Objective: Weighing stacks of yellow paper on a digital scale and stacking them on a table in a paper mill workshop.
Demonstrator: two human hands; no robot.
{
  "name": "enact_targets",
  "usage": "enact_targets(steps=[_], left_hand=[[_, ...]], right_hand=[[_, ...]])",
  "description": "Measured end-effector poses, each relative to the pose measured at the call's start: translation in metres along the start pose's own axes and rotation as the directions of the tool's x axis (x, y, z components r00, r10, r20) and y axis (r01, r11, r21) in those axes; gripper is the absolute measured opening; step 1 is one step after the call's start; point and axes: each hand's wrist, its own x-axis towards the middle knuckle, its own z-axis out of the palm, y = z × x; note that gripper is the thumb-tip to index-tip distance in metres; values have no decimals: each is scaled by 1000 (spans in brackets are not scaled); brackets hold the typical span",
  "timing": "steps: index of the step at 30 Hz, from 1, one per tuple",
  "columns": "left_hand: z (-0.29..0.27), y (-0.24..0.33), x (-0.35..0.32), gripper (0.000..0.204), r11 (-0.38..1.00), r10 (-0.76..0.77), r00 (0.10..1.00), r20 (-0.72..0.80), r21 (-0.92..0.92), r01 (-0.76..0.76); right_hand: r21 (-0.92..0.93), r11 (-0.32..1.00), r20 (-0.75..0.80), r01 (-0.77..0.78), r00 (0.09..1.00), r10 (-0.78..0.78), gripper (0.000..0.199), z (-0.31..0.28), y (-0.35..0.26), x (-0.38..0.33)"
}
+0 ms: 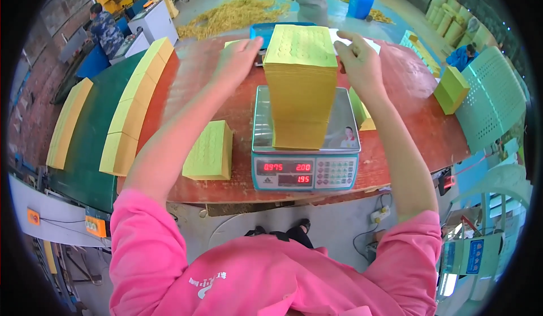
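A tall stack of yellow paper [302, 101] with embossed round marks on its top sheet stands on the metal pan of a digital scale [305, 172] whose red display is lit. My left hand [238, 61] is raised beside the stack's upper left edge, fingers stretched forward and holding nothing. On the other side, my right hand [360, 61] hovers by the upper right edge, its fingers bent but apart and nothing in them. Both look just clear of the paper. A shorter yellow paper stack [207, 152] sits left of the scale, under my left forearm.
More yellow stacks line the left in a long row [133, 106] beside a green belt [99, 112]. Behind the scale lies a blue tray [283, 28]. At right a yellow block [451, 89] leans by a green perforated chair back [489, 98]. Two other people work farther off.
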Motion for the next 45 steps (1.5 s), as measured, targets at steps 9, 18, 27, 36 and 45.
enact_targets(steps=[9, 18, 27, 36, 45], left_hand=[[-112, -69, -93, 47, 868, -497, 850, -173, -111, 485], [-116, -65, -126, 42, 749, -649, 750, -130, -280, 600], [-94, -39, -72, 66, 693, -627, 779, 9, -450, 563], [6, 33, 33, 62, 673, -530, 674, 515, -229, 704], [21, 54, 16, 49, 697, -408, 507, 760, -99, 710]], right_hand=[[199, 973, 44, -113, 993, 106, 24, -52, 59, -50], [259, 935, 205, -243, 960, 192, 29, -64, 117, -41], [410, 837, 341, -363, 912, 228, 36, -10, 131, -12], [565, 444, 473, -695, 714, 515, 75, 96, 159, -6], [593, 737, 39, -324, 926, 376, 47, 26, 136, -96]])
